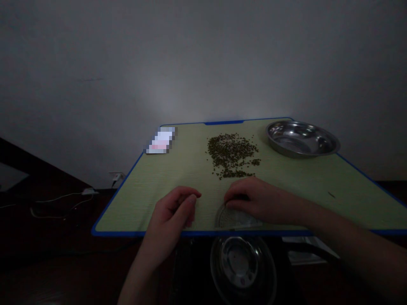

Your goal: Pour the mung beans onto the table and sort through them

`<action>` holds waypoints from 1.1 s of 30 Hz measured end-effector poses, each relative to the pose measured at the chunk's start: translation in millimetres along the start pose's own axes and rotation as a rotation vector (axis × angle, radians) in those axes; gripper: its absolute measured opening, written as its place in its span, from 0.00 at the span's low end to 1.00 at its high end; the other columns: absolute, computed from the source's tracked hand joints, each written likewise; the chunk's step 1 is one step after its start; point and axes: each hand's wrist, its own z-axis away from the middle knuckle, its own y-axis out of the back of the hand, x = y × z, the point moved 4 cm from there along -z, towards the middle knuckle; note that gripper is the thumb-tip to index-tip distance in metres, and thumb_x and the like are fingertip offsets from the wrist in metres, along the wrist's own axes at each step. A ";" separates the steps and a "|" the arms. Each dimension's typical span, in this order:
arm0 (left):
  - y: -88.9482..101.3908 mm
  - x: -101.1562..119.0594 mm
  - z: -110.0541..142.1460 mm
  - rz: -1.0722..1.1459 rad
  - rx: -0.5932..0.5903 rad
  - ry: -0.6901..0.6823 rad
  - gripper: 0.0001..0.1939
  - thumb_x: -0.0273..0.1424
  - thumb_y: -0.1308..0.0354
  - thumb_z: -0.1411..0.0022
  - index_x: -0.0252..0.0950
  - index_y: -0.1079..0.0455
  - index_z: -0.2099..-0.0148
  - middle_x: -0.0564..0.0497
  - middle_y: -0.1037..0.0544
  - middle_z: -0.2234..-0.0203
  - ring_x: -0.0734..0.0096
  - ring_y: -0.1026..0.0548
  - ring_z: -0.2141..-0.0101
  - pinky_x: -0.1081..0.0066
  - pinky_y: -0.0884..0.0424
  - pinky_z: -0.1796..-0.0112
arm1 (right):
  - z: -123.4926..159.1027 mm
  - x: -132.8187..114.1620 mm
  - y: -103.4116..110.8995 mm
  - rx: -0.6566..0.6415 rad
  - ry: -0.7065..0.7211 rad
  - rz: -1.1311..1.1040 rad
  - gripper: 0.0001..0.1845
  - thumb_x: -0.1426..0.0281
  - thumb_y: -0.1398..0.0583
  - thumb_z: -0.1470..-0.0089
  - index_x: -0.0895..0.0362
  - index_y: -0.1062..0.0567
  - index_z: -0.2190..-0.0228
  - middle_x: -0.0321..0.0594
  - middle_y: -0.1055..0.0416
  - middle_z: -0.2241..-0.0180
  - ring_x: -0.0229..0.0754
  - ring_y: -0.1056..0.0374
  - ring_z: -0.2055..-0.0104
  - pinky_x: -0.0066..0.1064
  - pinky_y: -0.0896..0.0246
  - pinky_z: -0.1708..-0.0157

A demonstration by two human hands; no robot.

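Plain grey wall (190, 63) rises behind a pale green, wood-grained tabletop (152, 182) with a blue edge, all in dim light. Dark reddish flooring (38, 279) shows at the lower left, where a white power adapter (90, 191) and thin pale cables (59, 196) lie.

Near the middle of the tabletop spreads a loose, single patch of small greenish-brown seeds (230, 152), with paler bits among them towards the far side. To its right stands a wide, round, shiny metal basin (302, 140), upright, with no contents visible. A phone-like flat rectangle (161, 140), its face blurred out, lies at the far left corner.

The right hand (254, 199) is at the near side of the seeds, thumb and fingers drawn narrow on the rim of a clear, half-round plastic protractor (237, 218), which lies by the blue front edge. The left hand (173, 212) rests nearby, its fingers loosely curled and the thumb just beside the index finger; no object shows in it. Below the front edge sits another round metal bowl (243, 271), partly hidden by the tabletop.
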 end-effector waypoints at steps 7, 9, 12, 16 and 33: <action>-0.6 0.3 -0.1 0.008 0.014 0.008 0.10 0.36 0.46 0.41 0.36 0.29 0.63 0.59 0.37 0.84 0.77 0.39 0.81 0.77 0.44 0.80 | 1.5 0.7 0.9 0.001 -0.006 -0.023 0.08 0.72 0.41 0.44 0.58 0.21 0.67 0.39 0.23 0.69 0.38 0.31 0.67 0.29 0.40 0.65; -0.5 -0.2 -0.3 0.005 0.010 0.011 0.09 0.36 0.46 0.41 0.36 0.29 0.63 0.59 0.37 0.84 0.77 0.39 0.81 0.77 0.45 0.80 | 2.5 1.4 0.8 -0.002 -0.015 -0.035 0.08 0.72 0.41 0.44 0.58 0.21 0.67 0.39 0.24 0.69 0.38 0.31 0.67 0.29 0.40 0.65; -0.3 -1.0 -0.8 0.003 -0.004 0.002 0.09 0.36 0.46 0.40 0.36 0.29 0.62 0.59 0.37 0.84 0.77 0.39 0.81 0.77 0.45 0.80 | 4.1 2.2 0.7 -0.011 -0.032 -0.047 0.08 0.72 0.41 0.44 0.58 0.21 0.68 0.38 0.24 0.70 0.38 0.31 0.67 0.29 0.40 0.66; 0.0 -1.9 -1.0 0.001 0.001 0.001 0.09 0.36 0.46 0.40 0.36 0.29 0.62 0.59 0.37 0.83 0.77 0.39 0.81 0.77 0.45 0.80 | 6.8 2.5 1.8 -0.014 -0.042 -0.034 0.08 0.71 0.42 0.44 0.58 0.21 0.69 0.38 0.24 0.70 0.38 0.32 0.68 0.29 0.40 0.67; -0.8 -1.2 0.2 0.023 0.016 0.027 0.10 0.38 0.45 0.41 0.37 0.29 0.64 0.59 0.37 0.84 0.77 0.41 0.82 0.76 0.48 0.82 | 31.4 8.8 40.2 0.187 -0.093 0.074 0.09 0.67 0.43 0.43 0.54 0.22 0.68 0.37 0.24 0.71 0.39 0.32 0.69 0.30 0.41 0.69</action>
